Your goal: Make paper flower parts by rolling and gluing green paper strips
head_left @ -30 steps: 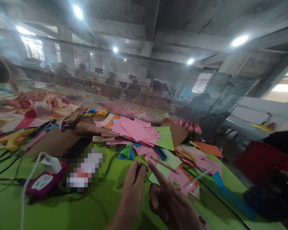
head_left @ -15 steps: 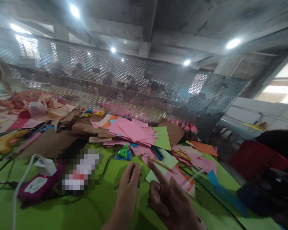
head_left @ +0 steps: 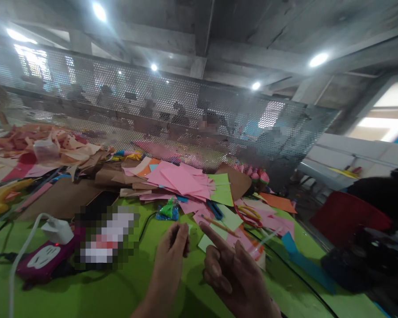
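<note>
Above the green tabletop point(head_left: 126, 293), my left hand point(head_left: 172, 247) is closed in a pinch, thumb pressed to the fingers. A small pale green bit shows at its tip, too small to name. To its right, my right hand point(head_left: 232, 274) has the index finger stretched out toward the left hand and the other fingers loosely curled; nothing shows in it. A pencil point(head_left: 222, 226) lies just beyond the right index finger, over pink and pale green paper point(head_left: 231, 216). Past the left hand sits a small green and blue plastic-wrapped thing point(head_left: 167, 210).
Pink paper sheets point(head_left: 181, 181) are piled at the back, before a perforated metal screen point(head_left: 172, 106). Scissors with yellow and red handles point(head_left: 250, 213) lie right. A phone point(head_left: 109, 238), purple power strip point(head_left: 41, 260) with white plug point(head_left: 58, 232), and yellow glue gun point(head_left: 3, 196) are left.
The view has shifted slightly, so the scene sits a little further left. My left hand has turned slightly and drawn a little away from the right hand, which keeps its pointing shape.
</note>
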Demonstrator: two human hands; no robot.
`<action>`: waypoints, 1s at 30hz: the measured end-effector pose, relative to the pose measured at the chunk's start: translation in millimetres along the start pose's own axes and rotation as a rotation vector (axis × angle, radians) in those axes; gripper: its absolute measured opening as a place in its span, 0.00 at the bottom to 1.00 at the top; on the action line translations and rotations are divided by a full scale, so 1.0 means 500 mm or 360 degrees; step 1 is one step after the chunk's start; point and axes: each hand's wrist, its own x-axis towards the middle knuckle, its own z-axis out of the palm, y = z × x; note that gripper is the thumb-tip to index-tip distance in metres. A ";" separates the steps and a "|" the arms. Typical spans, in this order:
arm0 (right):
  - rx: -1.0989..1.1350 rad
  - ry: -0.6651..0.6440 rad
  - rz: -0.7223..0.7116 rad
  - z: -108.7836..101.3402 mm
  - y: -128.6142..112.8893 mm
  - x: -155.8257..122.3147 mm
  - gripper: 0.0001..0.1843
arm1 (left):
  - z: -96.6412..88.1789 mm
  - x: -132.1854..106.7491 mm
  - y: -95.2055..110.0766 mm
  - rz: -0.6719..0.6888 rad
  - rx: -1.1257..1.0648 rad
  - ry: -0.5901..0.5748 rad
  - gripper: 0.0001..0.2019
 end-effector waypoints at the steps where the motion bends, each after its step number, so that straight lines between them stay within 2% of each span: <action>1: -0.0002 -0.0002 -0.0025 -0.002 0.000 0.000 0.26 | -0.003 -0.003 -0.002 -0.0025 0.0047 -0.0034 0.29; 3: 0.0009 0.0012 -0.0095 -0.008 0.000 0.000 0.23 | -0.017 -0.012 -0.014 -0.0084 0.0165 -0.0149 0.29; 5: 0.0041 0.0043 -0.0152 -0.014 0.000 0.001 0.20 | -0.043 -0.024 -0.031 -0.0090 0.0339 -0.0305 0.24; 6: 0.0059 0.0055 -0.0163 -0.015 0.000 0.001 0.21 | -0.060 -0.032 -0.040 -0.0018 0.0470 -0.0384 0.20; 7: 0.0071 0.0057 -0.0164 -0.015 -0.001 0.001 0.21 | -0.079 -0.039 -0.047 0.0120 0.0614 -0.0362 0.11; 8: 0.0083 0.0053 -0.0152 -0.013 -0.002 0.001 0.22 | -0.098 -0.045 -0.052 0.0265 0.0770 -0.0352 0.09; 9: 0.0095 0.0048 -0.0133 -0.010 -0.004 0.000 0.24 | -0.116 -0.050 -0.054 0.0430 0.0915 -0.0406 0.21; 11: 0.0129 0.0032 -0.0093 -0.001 -0.007 -0.001 0.27 | -0.143 -0.058 -0.048 0.0700 0.1206 -0.0537 0.32; 12: 0.0146 0.0027 -0.0076 0.004 -0.009 -0.002 0.28 | -0.152 -0.060 -0.041 0.0798 0.1310 -0.0551 0.30; 14: 0.0156 0.0020 -0.0059 0.010 -0.012 -0.003 0.30 | -0.156 -0.060 -0.025 0.0888 0.1434 -0.0548 0.12; 15: 0.0141 0.0019 -0.0067 0.011 -0.013 -0.003 0.31 | -0.153 -0.057 -0.017 0.0896 0.1457 -0.0507 0.06; 18: 0.0050 0.0041 -0.0120 0.005 -0.015 -0.002 0.30 | -0.141 -0.039 -0.001 0.0845 0.1539 -0.0304 0.04; 21: 0.0019 0.0127 -0.0233 -0.007 -0.020 -0.002 0.22 | -0.134 -0.010 0.003 0.0794 0.1795 -0.0194 0.12; 23: 0.0028 0.0165 -0.0349 -0.010 -0.026 -0.002 0.18 | -0.133 0.009 0.002 0.0763 0.2023 -0.0213 0.13; 26: -0.0021 0.0168 -0.0470 -0.009 -0.035 -0.003 0.17 | -0.127 0.030 -0.001 0.0605 0.2309 -0.0352 0.20; 30: -0.0118 0.0197 -0.0490 -0.006 -0.037 -0.004 0.18 | -0.117 0.049 -0.012 0.0430 0.2381 -0.0479 0.12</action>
